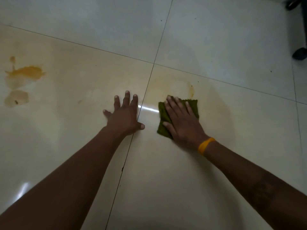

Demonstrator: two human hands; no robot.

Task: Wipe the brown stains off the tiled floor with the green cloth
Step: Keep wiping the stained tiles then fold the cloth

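The green cloth (194,104) lies flat on the glossy tiled floor (216,47), right of the middle. My right hand (181,120) presses down on it with straight, spread fingers and covers most of it. A faint brown smear (191,90) curves just beyond the cloth's far edge. My left hand (123,116) rests flat on the bare tile left of a grout line, fingers spread, holding nothing. At the far left sit a thick orange-brown stain (27,72) and a paler brown patch (15,98) below it.
Dark grout lines cross near the floor's middle (153,63). Black chair-base parts with a caster (299,53) stand at the right edge and top right corner. A yellow band (206,145) circles my right wrist.
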